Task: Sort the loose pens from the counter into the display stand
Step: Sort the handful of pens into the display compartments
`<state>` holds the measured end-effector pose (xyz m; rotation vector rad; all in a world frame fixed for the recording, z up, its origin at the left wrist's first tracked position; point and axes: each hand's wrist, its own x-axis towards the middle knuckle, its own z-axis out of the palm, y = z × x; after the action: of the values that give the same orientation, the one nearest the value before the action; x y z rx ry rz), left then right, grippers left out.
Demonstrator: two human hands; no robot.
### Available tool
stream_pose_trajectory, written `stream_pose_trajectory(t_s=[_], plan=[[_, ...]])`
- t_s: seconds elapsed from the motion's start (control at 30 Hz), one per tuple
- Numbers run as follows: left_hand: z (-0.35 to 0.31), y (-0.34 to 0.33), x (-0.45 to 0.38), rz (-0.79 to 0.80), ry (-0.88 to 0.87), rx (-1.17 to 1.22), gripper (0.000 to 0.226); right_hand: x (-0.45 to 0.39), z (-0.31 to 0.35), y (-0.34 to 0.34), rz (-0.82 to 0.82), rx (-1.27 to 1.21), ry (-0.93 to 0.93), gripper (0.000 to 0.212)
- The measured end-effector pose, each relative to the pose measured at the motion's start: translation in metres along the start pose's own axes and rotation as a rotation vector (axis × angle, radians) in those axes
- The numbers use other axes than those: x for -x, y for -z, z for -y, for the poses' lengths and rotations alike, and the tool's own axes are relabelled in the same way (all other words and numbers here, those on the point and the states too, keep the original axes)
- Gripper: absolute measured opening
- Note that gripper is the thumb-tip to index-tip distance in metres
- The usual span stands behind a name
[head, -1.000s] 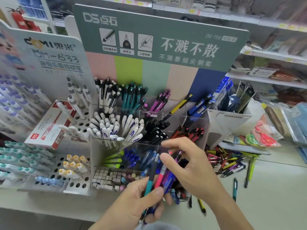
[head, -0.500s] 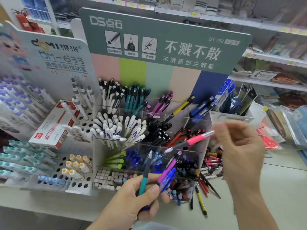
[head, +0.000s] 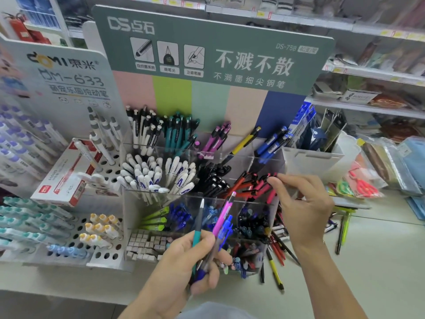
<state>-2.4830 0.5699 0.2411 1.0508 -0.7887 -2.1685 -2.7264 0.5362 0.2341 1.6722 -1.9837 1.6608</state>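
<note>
A teal pen (head: pixel 197 229), a pink pen (head: pixel 222 217) and a blue pen (head: pixel 226 231) are gripped upright in the left hand (head: pixel 181 270). Red pens (head: pixel 257 187) in the display stand (head: pixel 264 157) are touched by the right hand (head: pixel 303 208), fingers loosely extended.

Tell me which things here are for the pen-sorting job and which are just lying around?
For the job: left hand gripping a teal pen and pink pen; right hand at the red pens; display stand; loose pens.

Lying about: red box; scissors.
</note>
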Motion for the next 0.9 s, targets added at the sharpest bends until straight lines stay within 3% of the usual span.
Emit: stream_pose_trajectory(t_s=[0.13, 0.27, 0.4, 0.47, 0.73, 0.8, 0.9], plan=[[0.001, -0.002, 0.000, -0.024, -0.011, -0.017, 0.038, 0.013, 0.000, -0.001, 0.043, 0.037, -0.047, 0.018], [0.001, -0.002, -0.002, 0.001, -0.012, -0.060, 0.039, 0.024, 0.027, 0.013, 0.047, -0.075, -0.126, 0.004], [-0.005, -0.009, -0.002, 0.058, 0.002, -0.122, 0.025, 0.023, 0.053, 0.016, 0.453, -0.510, -0.547, 0.026], [-0.007, -0.011, -0.003, 0.067, 0.003, -0.135, 0.024, 0.015, 0.057, 0.017, 0.542, -0.591, -0.586, 0.026], [-0.018, -0.006, -0.005, 0.019, -0.057, -0.081, 0.029, -0.013, 0.067, 0.017, 0.596, -0.653, -0.542, 0.024], [-0.021, 0.001, -0.004, -0.002, -0.076, 0.002, 0.025, -0.025, 0.074, 0.015, 0.523, -0.712, -0.529, 0.025], [-0.027, 0.012, 0.000, -0.060, -0.145, 0.077, 0.029, -0.045, 0.085, 0.006, 0.275, -0.760, -0.461, 0.019]])
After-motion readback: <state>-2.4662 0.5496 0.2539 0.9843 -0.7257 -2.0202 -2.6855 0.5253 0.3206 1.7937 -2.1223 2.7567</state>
